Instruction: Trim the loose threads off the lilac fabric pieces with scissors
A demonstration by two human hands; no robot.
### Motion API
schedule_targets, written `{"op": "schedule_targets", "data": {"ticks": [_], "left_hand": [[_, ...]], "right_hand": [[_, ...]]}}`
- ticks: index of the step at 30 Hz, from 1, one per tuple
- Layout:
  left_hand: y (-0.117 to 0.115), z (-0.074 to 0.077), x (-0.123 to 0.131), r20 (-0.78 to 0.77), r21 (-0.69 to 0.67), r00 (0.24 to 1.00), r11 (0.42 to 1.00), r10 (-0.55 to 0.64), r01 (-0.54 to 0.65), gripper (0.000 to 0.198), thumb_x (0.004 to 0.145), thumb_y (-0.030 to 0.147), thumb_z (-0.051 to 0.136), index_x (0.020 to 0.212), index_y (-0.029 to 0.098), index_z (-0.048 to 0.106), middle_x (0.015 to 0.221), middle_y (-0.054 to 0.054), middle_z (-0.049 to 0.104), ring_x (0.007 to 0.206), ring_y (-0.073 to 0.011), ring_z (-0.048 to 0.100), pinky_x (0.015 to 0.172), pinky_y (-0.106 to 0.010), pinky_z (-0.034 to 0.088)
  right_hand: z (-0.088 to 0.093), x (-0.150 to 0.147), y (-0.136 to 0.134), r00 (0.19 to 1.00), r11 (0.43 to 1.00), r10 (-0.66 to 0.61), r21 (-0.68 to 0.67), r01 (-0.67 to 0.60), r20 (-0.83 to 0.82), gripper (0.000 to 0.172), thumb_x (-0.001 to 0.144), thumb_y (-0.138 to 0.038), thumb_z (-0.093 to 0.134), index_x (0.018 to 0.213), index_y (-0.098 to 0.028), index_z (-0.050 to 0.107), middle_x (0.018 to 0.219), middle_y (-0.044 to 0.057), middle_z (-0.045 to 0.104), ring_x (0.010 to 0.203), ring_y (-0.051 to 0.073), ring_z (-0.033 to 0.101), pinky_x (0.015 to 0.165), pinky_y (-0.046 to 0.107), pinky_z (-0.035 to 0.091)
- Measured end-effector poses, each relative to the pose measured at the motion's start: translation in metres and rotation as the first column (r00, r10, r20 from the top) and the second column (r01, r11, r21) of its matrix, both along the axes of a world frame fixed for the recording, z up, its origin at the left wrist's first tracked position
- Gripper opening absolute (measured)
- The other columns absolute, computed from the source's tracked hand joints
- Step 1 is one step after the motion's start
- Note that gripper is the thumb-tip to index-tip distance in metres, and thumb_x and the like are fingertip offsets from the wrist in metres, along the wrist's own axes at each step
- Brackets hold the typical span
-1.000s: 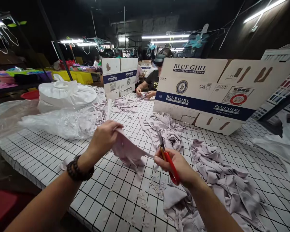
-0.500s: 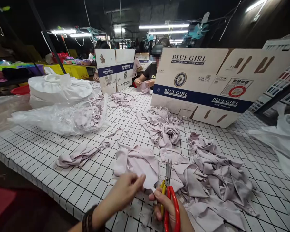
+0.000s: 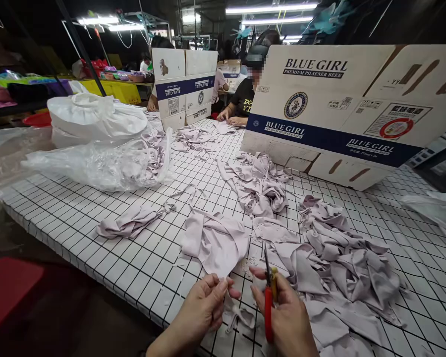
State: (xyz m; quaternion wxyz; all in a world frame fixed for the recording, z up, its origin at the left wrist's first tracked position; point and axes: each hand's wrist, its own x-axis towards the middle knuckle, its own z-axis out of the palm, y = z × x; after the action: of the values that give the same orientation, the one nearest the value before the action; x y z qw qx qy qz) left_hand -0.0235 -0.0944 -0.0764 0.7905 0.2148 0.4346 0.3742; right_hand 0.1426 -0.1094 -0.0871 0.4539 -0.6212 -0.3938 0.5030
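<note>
Pinching the near tip of a pale lilac cloth piece (image 3: 215, 240) between thumb and fingers, my left hand (image 3: 204, 307) sits low in the feed. The cloth piece lies spread on the grid-patterned table (image 3: 134, 267), just beyond those fingertips. On the other side, I have my right hand (image 3: 288, 315) curled around red-and-yellow-handled scissors (image 3: 268, 317), tips pointing away from me; whether the blades are parted I can't tell from here. Between the two hands I see a small cloth scrap (image 3: 245, 317). A heap of matching cloth (image 3: 349, 272) lies just right of the scissors, and a second pile (image 3: 260, 188) sits beyond the pinched piece. Farther off, I get a standing cardboard box (image 3: 312, 94) and, to its left, a co-worker's hands (image 3: 236, 121).
</note>
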Motion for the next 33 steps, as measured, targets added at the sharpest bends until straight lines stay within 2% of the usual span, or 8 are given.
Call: {"op": "schedule_targets", "data": {"ticks": [3,7,15,20,23,25,28,33], "left_hand": [[-0.003,0.002,-0.003,-0.029,0.079,1.0,0.997,-0.012,0.014,0.052,0.066,0.056,0.079,0.09,0.013,0.063,0.071,0.0,0.064,0.039,-0.0012,0.035,0.04,-0.018,0.027],[0.0,-0.001,-0.009,-0.115,0.231,0.993,0.973,0.004,0.023,0.048,0.072,0.059,0.072,0.075,0.012,0.062,0.063,0.001,0.058,0.041,-0.0037,0.041,0.044,-0.019,0.032],[0.01,-0.007,-0.022,-0.42,0.515,0.897,0.85,0.135,0.113,0.04,0.092,0.052,0.049,0.086,0.016,0.066,0.081,-0.003,0.054,0.063,-0.013,0.053,0.061,-0.026,0.048],[0.011,0.0,-0.021,-0.539,0.642,0.797,0.746,0.274,0.177,0.036,0.096,0.041,0.045,0.078,0.018,0.066,0.127,-0.012,0.049,0.126,-0.027,0.042,0.1,-0.033,0.041],[0.013,-0.004,-0.019,-0.449,0.618,0.876,0.769,0.175,0.163,0.035,0.096,0.042,0.045,0.082,0.018,0.065,0.122,-0.012,0.056,0.092,-0.0209,0.059,0.077,-0.03,0.049],[0.015,-0.009,-0.018,-0.364,0.59,0.923,0.798,0.127,0.123,0.034,0.097,0.043,0.044,0.089,0.017,0.065,0.095,-0.008,0.062,0.064,-0.0137,0.053,0.06,-0.026,0.045],[0.019,-0.013,-0.017,-0.337,0.604,0.929,0.792,0.153,0.089,0.034,0.098,0.041,0.044,0.09,0.017,0.065,0.067,0.0,0.051,0.058,-0.0122,0.049,0.061,-0.025,0.042],[0.022,-0.009,-0.016,-0.413,0.662,0.9,0.726,0.142,0.189,0.033,0.099,0.038,0.042,0.083,0.017,0.062,0.075,-0.001,0.05,0.062,-0.0121,0.052,0.063,-0.025,0.043]], "right_hand": [[0.015,-0.004,0.02,0.978,0.972,0.208,0.109,-0.206,-0.006,0.031,0.07,-0.033,0.079,0.093,-0.022,0.062,0.093,0.004,0.068,0.081,0.019,0.062,0.075,0.027,0.052],[0.021,-0.023,0.042,0.897,0.898,0.437,0.084,-0.431,-0.065,0.03,0.068,-0.031,0.079,0.088,-0.021,0.059,0.064,-0.004,0.061,0.056,0.014,0.056,0.052,0.023,0.046],[0.011,-0.039,0.052,0.951,0.964,0.257,0.11,-0.241,-0.173,0.033,0.068,-0.04,0.081,0.081,-0.019,0.058,0.07,-0.002,0.061,0.059,0.013,0.055,0.061,0.026,0.05],[0.012,-0.039,0.048,0.956,0.971,0.233,0.099,-0.218,-0.179,0.035,0.067,-0.04,0.083,0.079,-0.02,0.057,0.071,-0.002,0.06,0.06,0.012,0.052,0.06,0.025,0.049],[0.015,-0.032,0.046,0.95,0.956,0.292,0.067,-0.286,-0.107,0.032,0.068,-0.039,0.081,0.077,-0.02,0.057,0.065,-0.005,0.056,0.057,0.012,0.049,0.054,0.022,0.043],[0.019,-0.022,0.043,0.95,0.949,0.312,0.058,-0.311,-0.01,0.028,0.072,-0.039,0.078,0.077,-0.021,0.057,0.071,-0.003,0.06,0.063,0.014,0.053,0.059,0.024,0.044],[0.032,-0.002,0.035,0.918,0.957,0.272,0.021,-0.29,0.29,0.025,0.073,-0.039,0.074,0.079,-0.022,0.056,0.074,-0.001,0.061,0.067,0.016,0.055,0.061,0.026,0.044],[0.053,0.015,0.021,0.618,0.888,0.395,-0.11,-0.446,0.68,0.034,0.071,-0.043,0.072,0.069,-0.024,0.044,0.069,-0.001,0.055,0.062,0.018,0.051,0.058,0.028,0.042]]}}
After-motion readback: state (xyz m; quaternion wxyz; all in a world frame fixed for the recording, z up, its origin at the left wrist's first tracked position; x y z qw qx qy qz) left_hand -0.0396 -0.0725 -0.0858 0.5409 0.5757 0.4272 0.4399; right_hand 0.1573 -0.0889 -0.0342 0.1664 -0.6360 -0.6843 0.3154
